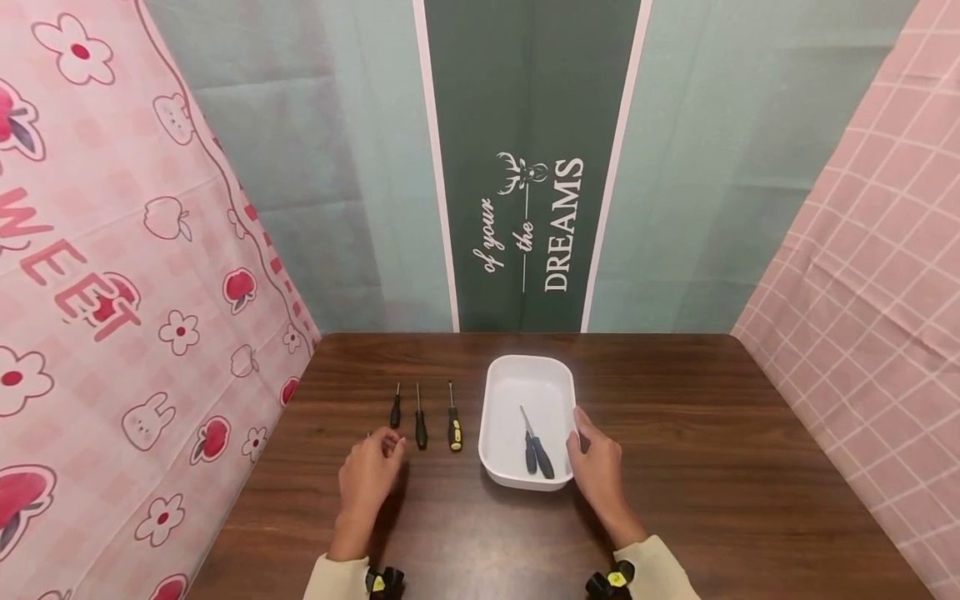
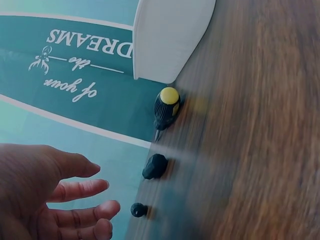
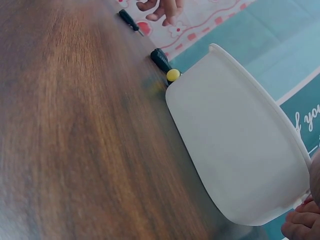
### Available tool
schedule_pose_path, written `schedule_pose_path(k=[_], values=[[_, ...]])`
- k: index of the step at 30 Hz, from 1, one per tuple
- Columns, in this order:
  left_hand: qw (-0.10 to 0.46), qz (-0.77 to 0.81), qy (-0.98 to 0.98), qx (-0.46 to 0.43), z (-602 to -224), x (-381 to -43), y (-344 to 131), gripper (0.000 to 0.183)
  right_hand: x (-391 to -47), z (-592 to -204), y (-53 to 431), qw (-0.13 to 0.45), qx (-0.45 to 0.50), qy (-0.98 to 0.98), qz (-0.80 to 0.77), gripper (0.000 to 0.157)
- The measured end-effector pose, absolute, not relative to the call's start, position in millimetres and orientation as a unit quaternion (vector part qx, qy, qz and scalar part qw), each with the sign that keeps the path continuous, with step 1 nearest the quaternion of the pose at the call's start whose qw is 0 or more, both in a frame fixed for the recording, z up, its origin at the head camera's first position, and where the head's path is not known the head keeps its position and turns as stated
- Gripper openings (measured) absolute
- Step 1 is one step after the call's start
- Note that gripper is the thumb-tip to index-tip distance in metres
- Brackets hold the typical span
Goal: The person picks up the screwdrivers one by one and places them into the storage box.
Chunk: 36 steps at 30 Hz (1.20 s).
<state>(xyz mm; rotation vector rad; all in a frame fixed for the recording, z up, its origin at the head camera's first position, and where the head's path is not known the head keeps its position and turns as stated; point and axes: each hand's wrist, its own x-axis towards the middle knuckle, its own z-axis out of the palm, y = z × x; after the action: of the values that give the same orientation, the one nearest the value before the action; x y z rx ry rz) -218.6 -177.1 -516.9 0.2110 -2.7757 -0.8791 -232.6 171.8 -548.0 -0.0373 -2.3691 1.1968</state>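
My left hand (image 1: pixel 371 471) hovers over the table with loosely bent fingers and holds nothing. Just beyond it lies a small black screwdriver (image 1: pixel 395 411). To that one's right are a longer black screwdriver (image 1: pixel 421 427) and a black-and-yellow screwdriver (image 1: pixel 454 429), shafts pointing away from me. My right hand (image 1: pixel 597 462) grips the right side of a white tray (image 1: pixel 491 408) by its rim; in the right wrist view only part of that hand shows. Inside the tray, two dark-handled screwdrivers (image 1: pixel 543 458) lie side by side.
A brown wooden table (image 1: pixel 712 442) carries everything. Behind it hangs a green cloth (image 1: pixel 675 208) with lettering. Pink patterned cloths border the left (image 1: pixel 172 250) and right (image 1: pixel 877 292) sides.
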Motion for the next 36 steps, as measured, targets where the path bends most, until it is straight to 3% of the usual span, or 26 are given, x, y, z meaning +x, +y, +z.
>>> schedule_pose_path(k=[24,36], values=[[0.112,-0.279,-0.948,0.105,-518,-217,-201,0.016,-234,-548,172,0.248,-0.012,-0.867,0.433,0.040],[0.085,-0.257,-0.953,0.137,-519,-217,-211,0.023,-233,-547,172,0.247,-0.012,-0.867,0.432,0.040]])
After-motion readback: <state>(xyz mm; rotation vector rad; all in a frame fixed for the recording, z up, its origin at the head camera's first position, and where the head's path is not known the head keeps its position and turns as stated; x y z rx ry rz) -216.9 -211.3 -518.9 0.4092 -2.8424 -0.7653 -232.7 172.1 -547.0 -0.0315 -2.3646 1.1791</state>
